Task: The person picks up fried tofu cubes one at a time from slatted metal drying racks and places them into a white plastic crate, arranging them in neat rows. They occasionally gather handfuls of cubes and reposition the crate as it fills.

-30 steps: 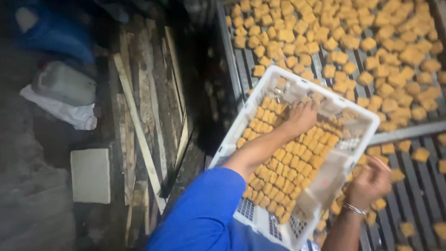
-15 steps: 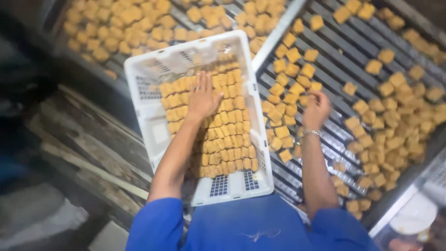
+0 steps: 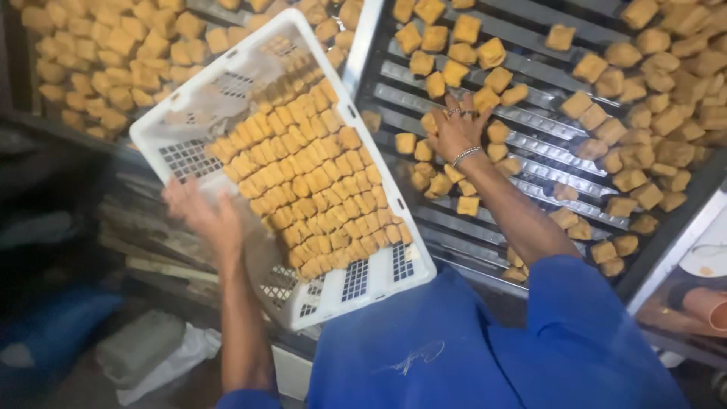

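The white plastic crate [image 3: 227,113] lies tilted in the centre left of the frame, and it is filled with neat rows of golden fried cubes [image 3: 310,182]. The left hand [image 3: 201,216] is at the lower left edge of the crate; its grip is closed around the rim, with the fingers curled over the side wall. The right hand [image 3: 457,129] is in the upper centre, resting palm down on the metal slatted rack [image 3: 530,76]. Its grip is spread, the fingers open over some loose cubes [image 3: 485,148] that lie on the slats; whether it pinches one of them I cannot tell. On this wrist is a thin bracelet [image 3: 466,156].

More loose fried cubes cover the rack at the upper right, and another pile [image 3: 113,53] is in the upper left, behind the crate. The blue garment [image 3: 485,348] of the person fills the lower centre. In the lower left, on the dark floor, lie a grey block [image 3: 136,344] and a white cloth [image 3: 178,356].
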Tool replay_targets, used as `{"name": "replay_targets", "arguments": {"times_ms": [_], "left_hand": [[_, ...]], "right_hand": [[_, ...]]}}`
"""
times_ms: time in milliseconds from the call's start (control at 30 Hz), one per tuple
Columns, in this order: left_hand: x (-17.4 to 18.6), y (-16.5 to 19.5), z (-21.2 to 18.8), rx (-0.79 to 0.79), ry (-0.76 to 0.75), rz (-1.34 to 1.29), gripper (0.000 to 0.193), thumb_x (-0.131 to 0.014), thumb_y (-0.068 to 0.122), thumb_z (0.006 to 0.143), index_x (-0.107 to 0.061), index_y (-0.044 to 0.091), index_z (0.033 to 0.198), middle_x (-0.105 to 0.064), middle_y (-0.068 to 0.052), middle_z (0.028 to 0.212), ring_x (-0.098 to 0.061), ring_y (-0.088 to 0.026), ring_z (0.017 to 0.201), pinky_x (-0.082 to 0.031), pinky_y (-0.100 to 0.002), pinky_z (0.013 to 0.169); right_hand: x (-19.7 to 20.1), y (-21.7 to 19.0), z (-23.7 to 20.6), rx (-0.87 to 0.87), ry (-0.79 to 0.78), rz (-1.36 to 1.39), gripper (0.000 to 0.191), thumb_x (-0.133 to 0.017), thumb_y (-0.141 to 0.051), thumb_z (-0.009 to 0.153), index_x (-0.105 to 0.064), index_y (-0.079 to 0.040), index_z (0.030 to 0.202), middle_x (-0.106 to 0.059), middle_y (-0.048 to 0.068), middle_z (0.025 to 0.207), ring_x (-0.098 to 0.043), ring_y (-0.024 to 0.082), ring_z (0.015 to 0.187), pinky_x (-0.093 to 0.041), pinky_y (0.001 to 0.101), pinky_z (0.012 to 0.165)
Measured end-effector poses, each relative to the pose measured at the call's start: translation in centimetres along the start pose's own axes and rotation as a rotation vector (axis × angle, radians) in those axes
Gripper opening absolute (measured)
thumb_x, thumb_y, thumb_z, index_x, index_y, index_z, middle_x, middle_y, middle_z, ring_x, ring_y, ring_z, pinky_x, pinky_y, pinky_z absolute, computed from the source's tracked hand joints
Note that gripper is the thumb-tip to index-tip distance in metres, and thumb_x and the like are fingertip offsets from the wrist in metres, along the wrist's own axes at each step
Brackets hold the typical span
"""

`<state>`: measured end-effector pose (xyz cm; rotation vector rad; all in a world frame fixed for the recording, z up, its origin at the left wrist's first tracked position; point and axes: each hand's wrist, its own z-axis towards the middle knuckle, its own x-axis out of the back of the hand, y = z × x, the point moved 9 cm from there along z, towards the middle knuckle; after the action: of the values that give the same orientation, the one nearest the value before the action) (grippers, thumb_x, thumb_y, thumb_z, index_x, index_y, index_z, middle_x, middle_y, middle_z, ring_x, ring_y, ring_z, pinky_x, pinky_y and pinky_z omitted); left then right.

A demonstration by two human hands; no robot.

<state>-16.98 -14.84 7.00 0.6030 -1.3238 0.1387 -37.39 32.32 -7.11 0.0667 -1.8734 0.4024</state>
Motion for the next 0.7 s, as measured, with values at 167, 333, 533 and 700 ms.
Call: {"name": "replay_targets", "arguments": {"times_ms": [167,333,533,700], "left_hand": [[0.3,-4.8,-3.6,0.165,-0.011,-0.252,0.074,-0.065,0.015,0.1,-0.028,-0.005,0.161,-0.028,-0.033,0.166,-0.028,-0.044,0.155,-0.024,-0.049,0.127],[-0.3,-4.6,-4.5,0.151,-0.014,-0.417,0.075,-0.061,0.012,0.102,-0.023,-0.004,0.164,-0.032,-0.032,0.168,-0.033,-0.042,0.158,-0.025,-0.045,0.128],[-0.7,-6.0,-4.8,0.206,0.005,-0.346,0.076,-0.064,0.014,0.102,-0.025,-0.001,0.165,-0.037,-0.03,0.166,-0.038,-0.04,0.155,-0.031,-0.044,0.126],[-0.6,-5.9,-5.1,0.206,0.015,-0.359,0.074,-0.064,0.014,0.104,-0.026,0.002,0.166,-0.039,-0.03,0.166,-0.042,-0.04,0.153,-0.033,-0.043,0.126]], "right_hand": [[-2.2,-7.7,1.4,0.188,-0.133,0.053,0.069,-0.072,-0.049,0.084,-0.055,-0.013,0.141,-0.041,0.015,0.155,-0.032,0.035,0.148,-0.015,0.0835,0.106],[-3.3,-12.9,2.4,0.289,-0.1,0.019,0.061,-0.072,-0.04,0.083,-0.058,-0.014,0.136,-0.043,0.016,0.153,-0.034,0.035,0.144,-0.019,0.0793,0.106],[-4.3,-5.1,-0.3,0.229,-0.074,0.124,0.052,-0.072,-0.03,0.08,-0.063,-0.014,0.13,-0.045,0.017,0.15,-0.036,0.036,0.14,-0.023,0.0744,0.105],[0.3,9.2,-5.0,0.052,0.291,0.519,0.038,-0.061,-0.009,0.093,-0.065,-0.008,0.131,-0.069,0.014,0.122,-0.065,0.029,0.113,-0.053,0.0448,0.099]]}}
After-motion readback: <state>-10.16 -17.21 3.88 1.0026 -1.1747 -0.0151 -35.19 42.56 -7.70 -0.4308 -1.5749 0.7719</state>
